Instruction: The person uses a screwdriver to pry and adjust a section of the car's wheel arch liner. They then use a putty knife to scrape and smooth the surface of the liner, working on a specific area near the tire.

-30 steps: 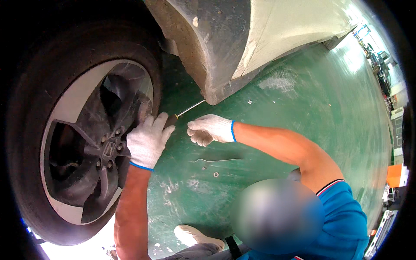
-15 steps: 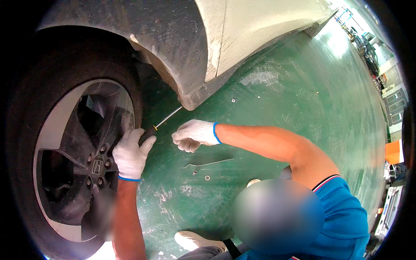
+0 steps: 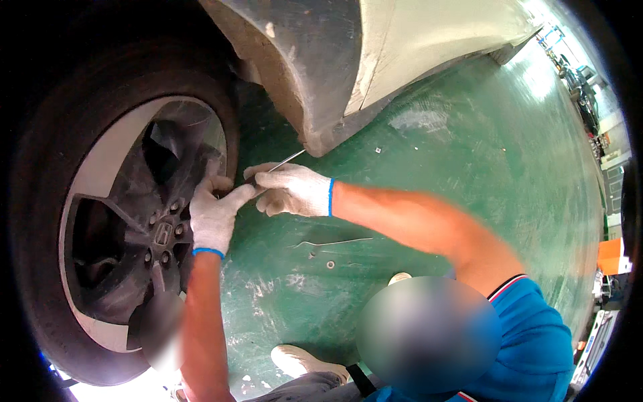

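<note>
My gloved left hand (image 3: 213, 221) is closed around a screwdriver (image 3: 289, 159) beside a car wheel (image 3: 127, 214). My gloved right hand (image 3: 293, 189) curls where it narrows, perhaps to steady it; I cannot tell whether it grips. It slants up to the car body's lower corner (image 3: 317, 139), seemingly angled to line up there. Below, a bent wire (image 3: 348, 241) lies on the green floor (image 3: 415, 187).

Left hand (image 3: 214, 216): gloved, fingers curled, forearm (image 3: 204, 321) pointing to 12 o'clock. Right hand (image 3: 293, 190): gloved, fingers bent, wrist pointing to 9 o'clock.
</note>
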Demonstrator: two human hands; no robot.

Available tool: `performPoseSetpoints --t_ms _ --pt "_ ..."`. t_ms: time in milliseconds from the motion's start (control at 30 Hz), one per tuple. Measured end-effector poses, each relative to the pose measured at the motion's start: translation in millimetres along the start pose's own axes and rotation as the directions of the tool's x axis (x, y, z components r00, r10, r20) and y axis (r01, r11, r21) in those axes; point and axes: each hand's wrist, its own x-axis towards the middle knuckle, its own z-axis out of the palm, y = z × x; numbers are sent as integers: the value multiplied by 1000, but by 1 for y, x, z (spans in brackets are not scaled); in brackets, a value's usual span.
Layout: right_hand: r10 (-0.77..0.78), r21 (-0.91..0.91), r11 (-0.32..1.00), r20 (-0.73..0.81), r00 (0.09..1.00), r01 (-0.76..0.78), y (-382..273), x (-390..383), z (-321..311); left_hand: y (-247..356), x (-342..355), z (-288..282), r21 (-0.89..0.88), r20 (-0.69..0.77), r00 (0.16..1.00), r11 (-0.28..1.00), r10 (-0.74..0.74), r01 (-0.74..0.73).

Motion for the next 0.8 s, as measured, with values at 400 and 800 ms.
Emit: performPoseSetpoints --t_ms 400,800 --pt "-316 104 931 -251 915 350 43 14 22 23 -33 -6 -214 12 1000 977 -22 24" --pt "-403 -163 914 -487 775 373 48 20 56 -3 -34 -20 -287 134 991 956 -24 62"
